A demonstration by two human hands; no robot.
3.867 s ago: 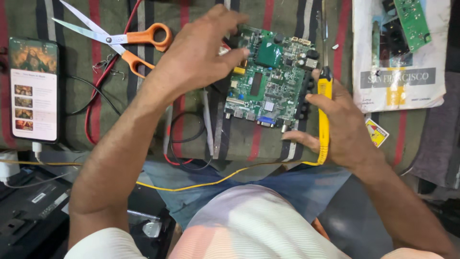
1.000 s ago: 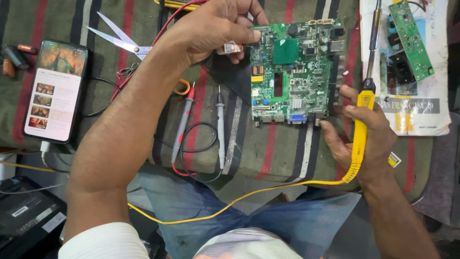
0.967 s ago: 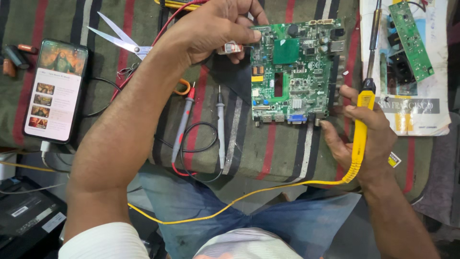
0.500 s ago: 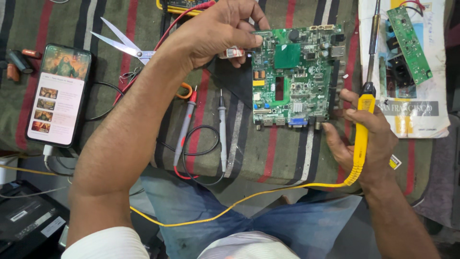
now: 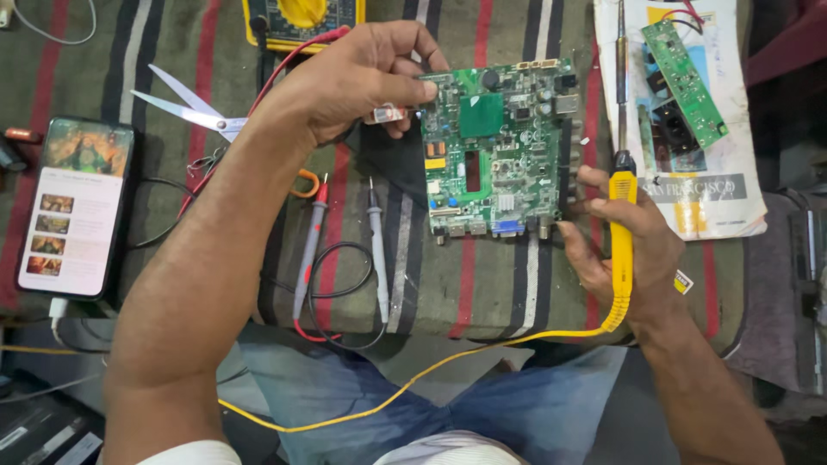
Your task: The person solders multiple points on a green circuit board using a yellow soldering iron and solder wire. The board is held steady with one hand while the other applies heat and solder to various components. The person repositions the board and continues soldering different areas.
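A green circuit board (image 5: 500, 146) lies on the striped cloth in front of me. My left hand (image 5: 362, 77) reaches over its upper left corner and pinches a small pale part (image 5: 389, 114) between thumb and fingers, right at the board's edge. My right hand (image 5: 624, 254) holds a yellow-handled soldering iron (image 5: 622, 207), with its metal tip pointing up along the board's right side; the fingertips touch the board's right edge.
Two multimeter probes (image 5: 345, 250) lie left of the board, their meter (image 5: 301, 17) at the top. Scissors (image 5: 198, 108) and a lit phone (image 5: 76, 207) sit at left. A smaller green board (image 5: 685, 82) rests on a booklet (image 5: 715, 172) at right. A yellow cord (image 5: 413, 379) crosses my lap.
My view has drifted so the scene sits lower and closer. My left hand stays at the board's upper left corner with the small part; my right hand keeps the iron beside the board.
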